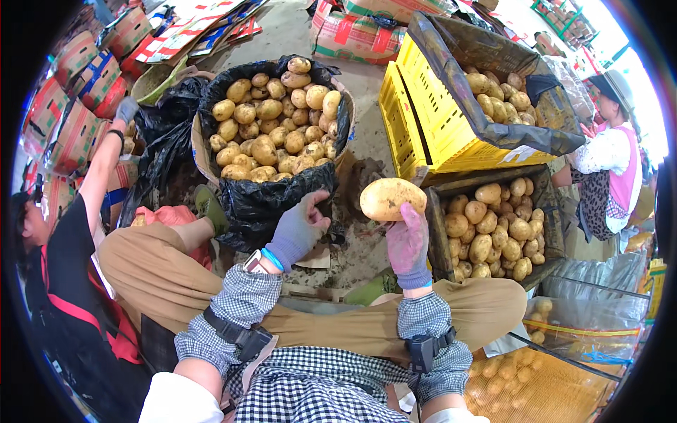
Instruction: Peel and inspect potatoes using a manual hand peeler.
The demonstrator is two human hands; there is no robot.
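Note:
A large pale potato [393, 199] is held up by my right hand [409, 243] in a pinkish, dirt-stained glove, its fingers closed round the potato's lower right end. My left hand [302, 224], in a greyish-purple glove, holds nothing. Its fingers are apart, near the front edge of a basket lined with black plastic [257, 204]. Many potatoes [264, 150] are heaped in that basket. To the right of my right hand stands a dark-lined crate [438, 264] filled with more potatoes [486, 222].
A yellow crate [451, 130] with a dark liner and potatoes stands behind the right crate. Printed cartons [352, 37] sit at the back. One person [70, 282] reaches in at the left; another person [613, 148] is at the right. A mesh sack of potatoes [522, 384] lies lower right.

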